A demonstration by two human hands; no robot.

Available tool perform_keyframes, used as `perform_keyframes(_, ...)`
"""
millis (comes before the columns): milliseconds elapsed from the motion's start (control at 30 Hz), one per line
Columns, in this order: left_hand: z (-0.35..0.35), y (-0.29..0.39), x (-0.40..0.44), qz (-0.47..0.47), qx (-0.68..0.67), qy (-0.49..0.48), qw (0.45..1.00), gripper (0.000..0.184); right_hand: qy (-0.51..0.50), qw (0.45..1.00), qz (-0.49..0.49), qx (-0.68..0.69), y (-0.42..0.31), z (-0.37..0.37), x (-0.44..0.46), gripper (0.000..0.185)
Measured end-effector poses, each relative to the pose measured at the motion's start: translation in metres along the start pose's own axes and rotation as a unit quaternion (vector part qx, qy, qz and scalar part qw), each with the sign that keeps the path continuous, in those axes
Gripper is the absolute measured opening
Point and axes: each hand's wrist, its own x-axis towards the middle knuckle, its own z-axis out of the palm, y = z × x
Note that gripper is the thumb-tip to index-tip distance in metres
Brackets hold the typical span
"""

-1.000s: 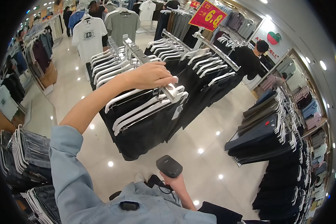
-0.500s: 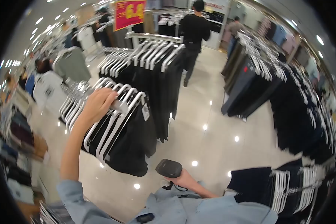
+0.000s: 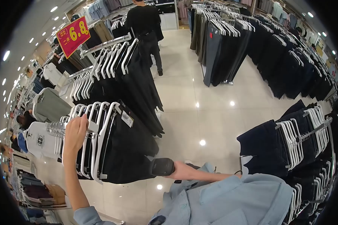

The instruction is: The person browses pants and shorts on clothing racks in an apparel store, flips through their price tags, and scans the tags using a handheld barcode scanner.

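Observation:
My left hand [image 3: 75,133] is closed over the end of a clothes rack's metal rail [image 3: 93,126], among white hangers [image 3: 101,144]. Black garments [image 3: 129,150], apparently trousers or shorts, hang from them, and a white tag [image 3: 127,118] shows on the front one. Low in the middle, my right hand [image 3: 182,171] grips a black handheld scanner [image 3: 162,167]. The scanner's head points left, close to the lower edge of the black garments; whether it touches them I cannot tell. The hand hides its handle.
Behind this rack stands another row of black trousers [image 3: 139,82] under a red price sign [image 3: 73,36]. A person in black [image 3: 142,22] is in the aisle, facing away. Racks of dark trousers [image 3: 221,52] line the right, with dark garments [image 3: 263,146] near my right side.
My view has turned, and the racks appear shifted left. The scanner now sits nearer the black garments and points left. My left hand stays on the rail. The person in black appears further left.

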Motion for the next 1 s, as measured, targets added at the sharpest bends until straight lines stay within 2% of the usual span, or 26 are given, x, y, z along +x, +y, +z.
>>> perform_keyframes(33, 0.000, 0.000, 0.000, -0.008, -0.006, 0.003, 1.000, 0.053, 0.002, 1.000, -0.001, 0.003, -0.009, -0.003, -0.001, 0.043)
perform_keyframes(100, 0.000, -0.002, -0.002, -0.014, -0.011, 0.004, 1.000, 0.052, -0.022, 0.996, 0.077, -0.036, -0.024, -0.010, -0.004, 0.042)
perform_keyframes(233, 0.001, -0.013, 0.000, 0.039, -0.024, 0.029, 0.999, 0.051, 0.018, 0.999, 0.019, -0.019, -0.017, -0.007, -0.002, 0.043)
perform_keyframes(400, 0.001, -0.024, -0.002, 0.079, -0.035, 0.053, 0.995, 0.047, 0.001, 0.996, 0.079, -0.043, -0.029, -0.012, -0.004, 0.044)
perform_keyframes(433, 0.004, -0.029, -0.003, 0.081, -0.041, 0.054, 0.994, 0.044, -0.016, 0.996, 0.077, -0.050, -0.026, -0.012, -0.004, 0.044)
perform_keyframes(500, 0.004, -0.034, -0.006, 0.086, -0.046, 0.066, 0.993, 0.040, 0.023, 0.999, 0.024, 0.009, -0.017, -0.009, -0.006, 0.041)
perform_keyframes(533, 0.003, -0.032, -0.007, 0.091, -0.043, 0.075, 0.992, 0.038, -0.011, 1.000, 0.022, 0.001, -0.020, -0.011, -0.006, 0.041)
perform_keyframes(600, 0.003, -0.038, -0.007, 0.100, -0.057, 0.057, 0.992, 0.035, 0.018, 0.997, 0.072, -0.019, -0.026, -0.015, -0.008, 0.038)
perform_keyframes(633, 0.002, -0.040, -0.005, 0.116, -0.043, 0.057, 0.991, 0.035, -0.014, 0.997, 0.070, -0.024, -0.022, -0.015, -0.006, 0.038)
perform_keyframes(700, -0.001, -0.036, -0.005, 0.140, -0.017, 0.055, 0.989, 0.037, 0.026, 0.997, 0.069, -0.007, -0.015, -0.015, -0.002, 0.036)
perform_keyframes(733, -0.006, -0.028, -0.005, 0.150, -0.006, 0.054, 0.987, 0.038, 0.011, 0.998, 0.067, -0.009, -0.014, -0.015, 0.000, 0.036)
perform_keyframes(767, -0.011, -0.023, -0.007, 0.123, 0.009, 0.022, 0.992, 0.035, 0.009, 0.998, 0.070, -0.002, -0.014, -0.015, 0.001, 0.035)
perform_keyframes(867, -0.006, -0.039, -0.006, 0.121, -0.003, 0.028, 0.992, 0.032, 0.004, 0.997, 0.073, -0.003, -0.025, -0.014, 0.001, 0.035)
perform_keyframes(933, -0.008, -0.037, -0.007, 0.104, 0.008, -0.001, 0.995, 0.034, -0.001, 0.997, 0.073, -0.011, -0.029, -0.015, 0.001, 0.035)
perform_keyframes(1000, -0.005, -0.036, -0.007, 0.077, -0.077, 0.038, 0.993, 0.042, -0.029, 0.996, 0.078, -0.019, -0.028, -0.016, 0.002, 0.036)
